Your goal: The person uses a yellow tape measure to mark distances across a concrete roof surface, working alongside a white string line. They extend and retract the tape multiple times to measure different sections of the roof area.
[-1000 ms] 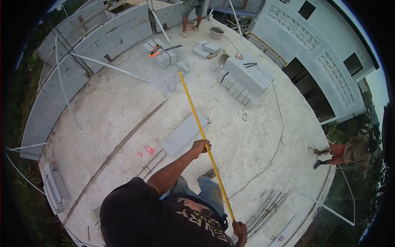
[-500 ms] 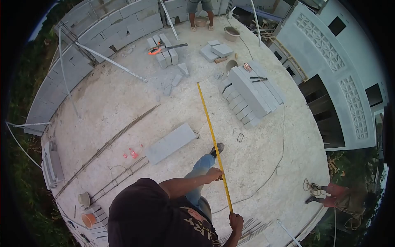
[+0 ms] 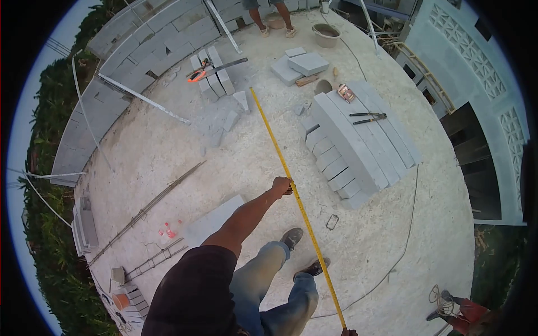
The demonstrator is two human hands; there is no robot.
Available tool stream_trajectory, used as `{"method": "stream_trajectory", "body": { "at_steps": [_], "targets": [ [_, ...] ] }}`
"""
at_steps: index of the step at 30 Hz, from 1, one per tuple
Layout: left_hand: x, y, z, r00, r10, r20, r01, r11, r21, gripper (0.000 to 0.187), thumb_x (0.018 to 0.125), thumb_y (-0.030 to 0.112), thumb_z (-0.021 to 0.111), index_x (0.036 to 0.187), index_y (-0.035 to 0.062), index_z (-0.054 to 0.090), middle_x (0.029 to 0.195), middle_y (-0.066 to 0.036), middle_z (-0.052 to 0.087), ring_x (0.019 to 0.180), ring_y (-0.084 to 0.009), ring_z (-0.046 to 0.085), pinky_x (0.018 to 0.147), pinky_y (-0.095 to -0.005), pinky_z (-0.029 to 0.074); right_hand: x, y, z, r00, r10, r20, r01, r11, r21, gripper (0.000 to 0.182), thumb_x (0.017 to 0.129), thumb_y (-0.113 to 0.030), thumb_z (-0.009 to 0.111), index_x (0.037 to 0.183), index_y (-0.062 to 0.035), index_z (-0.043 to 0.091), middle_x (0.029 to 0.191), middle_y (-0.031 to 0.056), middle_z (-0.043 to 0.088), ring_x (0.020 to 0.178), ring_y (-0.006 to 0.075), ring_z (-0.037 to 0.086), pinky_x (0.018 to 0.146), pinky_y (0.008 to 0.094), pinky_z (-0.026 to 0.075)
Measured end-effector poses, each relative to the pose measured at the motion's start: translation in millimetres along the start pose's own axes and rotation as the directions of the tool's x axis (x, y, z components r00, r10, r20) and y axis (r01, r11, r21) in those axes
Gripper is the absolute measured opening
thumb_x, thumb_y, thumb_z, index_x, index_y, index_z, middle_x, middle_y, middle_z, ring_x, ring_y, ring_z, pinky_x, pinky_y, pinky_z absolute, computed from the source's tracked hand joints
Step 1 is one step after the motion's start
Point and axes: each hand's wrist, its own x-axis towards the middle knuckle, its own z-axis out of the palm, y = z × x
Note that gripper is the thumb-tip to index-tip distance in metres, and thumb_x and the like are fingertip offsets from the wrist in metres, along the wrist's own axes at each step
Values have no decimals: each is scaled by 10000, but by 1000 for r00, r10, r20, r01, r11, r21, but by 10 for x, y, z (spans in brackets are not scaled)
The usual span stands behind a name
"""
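Since the earlier frame, my left hand (image 3: 283,186) has pushed out ahead of my shoes (image 3: 291,238), both now in view, and the far tip of the yellow measuring tape (image 3: 305,219) has swung in just beside a broken block piece (image 3: 241,101) on the pale floor (image 3: 386,241). I have that left fist closed round the tape partway along, its strip slanting back past my shoes, with the block stack (image 3: 358,140) apart to its right. My right hand (image 3: 349,332) is at its near end, too cut off by the picture's edge for me to tell its grip.
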Motion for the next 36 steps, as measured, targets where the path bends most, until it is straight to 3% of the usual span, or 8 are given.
{"method": "stream_trajectory", "body": {
  "at_steps": [6,8,12,15,17,24,31,36],
  "targets": [
    [1277,21,37,987,75,-141,-105,969,-223,238,924,224,517,1020,13,570,942,-136,653,796,-261,676,692,-387,570,2142,-162,477,990,117,84,-125,987,101,462,819,-423,547,762,29,626,766,245,631,763,422,622,671,496,473],
    [1609,-148,63,985,129,-112,-148,973,-178,299,941,266,500,1065,-2,548,959,-145,649,830,-279,678,743,-405,566,2909,-355,957,987,-116,-111,129,985,115,429,841,-384,539,639,-9,589,603,183,603,595,328,609,561,439,448],
    [1925,-725,251,993,120,21,-116,985,-125,359,955,315,469,1105,-6,528,936,-156,647,786,-280,681,715,-405,568,4125,-1041,1600,935,-343,-92,347,937,32,446,836,-385,526,647,13,599,568,169,595,557,311,613,560,407,461],
    [1863,-1280,479,983,70,167,-62,997,-51,376,948,328,487,1115,-7,522,1047,-160,620,919,-286,657,825,-384,539,4665,-1688,1690,976,-204,69,191,968,161,450,836,-387,515,656,14,612,595,159,619,576,303,634,600,395,484],
    [1741,-1718,619,977,39,208,-39,999,-4,366,952,304,492,1142,-8,521,1049,-155,619,927,-261,650,787,-362,542,4912,-1984,1734,961,-176,214,140,975,174,471,814,-448,484,827,-18,677,868,252,644,863,408,622,775,465,470],
    [1753,-2522,985,958,230,169,-232,973,-10,316,939,264,527,1075,-19,570,956,-135,654,853,-232,664,740,-341,547,5122,-2205,1795,962,-217,167,202,974,100,521,816,-479,455,884,-17,686,898,231,659,896,387,633,809,450,475],
    [2402,-1986,397,935,344,-83,-353,925,-139,213,931,195,520,935,-10,578,827,-118,650,749,-228,666,717,-360,557,4565,-1152,1917,990,-138,39,140,988,-66,558,834,-525,476,981,-20,662,929,229,659,926,372,634,825,463,479],
    [2754,-1292,-98,913,370,-171,-398,900,-178,224,930,170,508,938,-47,560,840,-145,638,748,-254,665,720,-377,572,4673,743,2811,961,79,263,-63,996,-70,511,823,-486,516,955,-15,664,918,227,661,903,393,630,795,475,484]
  ]
}}
